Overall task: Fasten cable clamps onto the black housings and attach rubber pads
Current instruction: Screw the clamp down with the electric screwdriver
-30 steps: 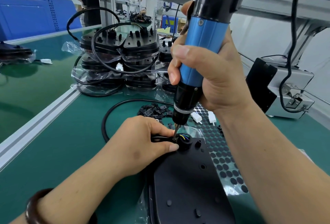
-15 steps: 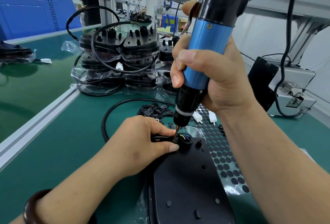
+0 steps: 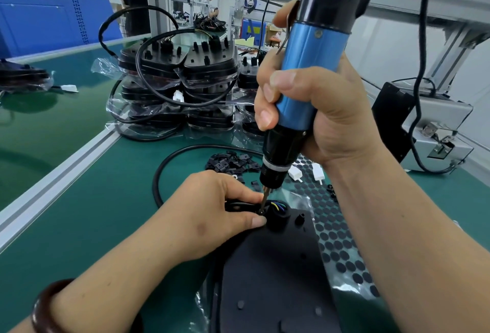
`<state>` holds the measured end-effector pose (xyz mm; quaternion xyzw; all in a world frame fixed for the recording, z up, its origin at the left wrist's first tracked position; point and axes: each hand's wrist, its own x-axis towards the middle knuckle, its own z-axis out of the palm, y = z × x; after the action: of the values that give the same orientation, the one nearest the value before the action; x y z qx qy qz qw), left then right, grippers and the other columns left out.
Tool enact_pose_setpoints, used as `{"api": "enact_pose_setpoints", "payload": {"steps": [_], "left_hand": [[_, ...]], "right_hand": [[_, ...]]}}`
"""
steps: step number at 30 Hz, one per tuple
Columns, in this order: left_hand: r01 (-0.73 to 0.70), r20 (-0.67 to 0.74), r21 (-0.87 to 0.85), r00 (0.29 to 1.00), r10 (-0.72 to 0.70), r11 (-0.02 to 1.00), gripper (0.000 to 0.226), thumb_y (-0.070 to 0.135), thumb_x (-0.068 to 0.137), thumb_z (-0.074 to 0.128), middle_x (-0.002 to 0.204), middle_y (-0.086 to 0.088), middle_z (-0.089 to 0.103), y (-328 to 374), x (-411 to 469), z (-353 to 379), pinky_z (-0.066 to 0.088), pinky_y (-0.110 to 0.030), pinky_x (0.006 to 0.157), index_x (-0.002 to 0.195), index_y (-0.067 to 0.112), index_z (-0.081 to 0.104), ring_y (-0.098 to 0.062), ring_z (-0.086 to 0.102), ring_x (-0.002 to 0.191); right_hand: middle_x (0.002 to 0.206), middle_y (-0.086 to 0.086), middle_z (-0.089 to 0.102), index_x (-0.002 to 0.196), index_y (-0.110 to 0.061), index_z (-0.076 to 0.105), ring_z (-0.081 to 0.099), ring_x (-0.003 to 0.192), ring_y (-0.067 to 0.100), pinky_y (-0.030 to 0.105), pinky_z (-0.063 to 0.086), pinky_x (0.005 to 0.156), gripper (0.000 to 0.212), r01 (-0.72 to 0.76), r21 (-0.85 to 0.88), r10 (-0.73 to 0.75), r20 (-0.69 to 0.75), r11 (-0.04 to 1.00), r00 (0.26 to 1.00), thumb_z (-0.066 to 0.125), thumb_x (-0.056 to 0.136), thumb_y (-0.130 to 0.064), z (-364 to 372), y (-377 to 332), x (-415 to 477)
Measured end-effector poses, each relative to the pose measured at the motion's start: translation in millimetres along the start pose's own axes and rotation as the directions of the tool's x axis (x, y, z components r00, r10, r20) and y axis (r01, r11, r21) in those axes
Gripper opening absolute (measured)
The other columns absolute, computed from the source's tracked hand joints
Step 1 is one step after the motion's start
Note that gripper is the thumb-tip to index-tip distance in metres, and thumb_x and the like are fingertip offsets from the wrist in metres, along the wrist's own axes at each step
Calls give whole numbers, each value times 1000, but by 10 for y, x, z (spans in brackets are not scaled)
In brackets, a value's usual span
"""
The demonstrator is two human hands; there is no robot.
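One black housing (image 3: pixel 270 279) lies flat on the green bench (image 3: pixel 79 239) before the person and is the piece in work; a stack of housings (image 3: pixel 180 86) in plastic bags stands further back. The sheet of rubber pads (image 3: pixel 342 247) lies partly under its right edge, and the pile of loose cable clamps (image 3: pixel 230 164) is just behind the left hand. Neither is touched, so I judge the pads come later. The step now seems to be driving a clamp screw at the cable entry, where the coloured wires (image 3: pixel 277 204) come out. To do it well, the electric screwdriver (image 3: pixel 310 80) should stand straight over the screw with steady pressure down, so that the bit (image 3: pixel 263 200) does not slip onto the wires; at present it leans a little. The right hand (image 3: pixel 336 120) is wrapped fully around the blue body, fingers curled tight, the forefinger up at the metal lever. The left hand (image 3: pixel 212 216) lies low on the bench and pinches the cable (image 3: pixel 161 173) between thumb and forefinger, just beside the bit tip; the clamp itself is mostly hidden by these fingers.
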<state>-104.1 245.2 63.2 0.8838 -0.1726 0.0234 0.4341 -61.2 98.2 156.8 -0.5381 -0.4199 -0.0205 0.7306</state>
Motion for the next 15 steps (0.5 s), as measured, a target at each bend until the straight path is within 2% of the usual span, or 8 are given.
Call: {"api": "enact_pose_setpoints", "payload": {"steps": [5, 8, 15], "left_hand": [[1, -2, 20, 1000, -1, 1000, 23, 41, 69, 80, 91, 26, 66, 0, -8, 13, 40, -1, 77, 90, 45, 72, 12, 59, 88], [-5, -12, 29, 1000, 5, 1000, 22, 40, 69, 80, 88, 27, 65, 10, -18, 19, 38, 1, 75, 87, 47, 70, 14, 58, 87], [-18, -26, 44, 999, 19, 999, 24, 38, 70, 81, 87, 29, 65, 11, -14, 26, 35, 4, 73, 88, 46, 69, 17, 55, 89]], "right_hand": [[63, 0, 53, 97, -7, 46, 49, 45, 21, 28, 44, 53, 33, 0, -26, 0, 2, 1000, 1000, 58, 67, -2, -2, -11, -3], [62, 0, 52, 91, -10, 47, 49, 45, 21, 26, 44, 54, 28, 9, -52, -10, -3, 999, 1000, 59, 66, -4, 9, -15, -15], [62, -1, 53, 90, -12, 48, 50, 45, 21, 24, 43, 53, 26, 21, -57, -21, 1, 998, 1000, 58, 67, -4, 17, -15, -21]]}}
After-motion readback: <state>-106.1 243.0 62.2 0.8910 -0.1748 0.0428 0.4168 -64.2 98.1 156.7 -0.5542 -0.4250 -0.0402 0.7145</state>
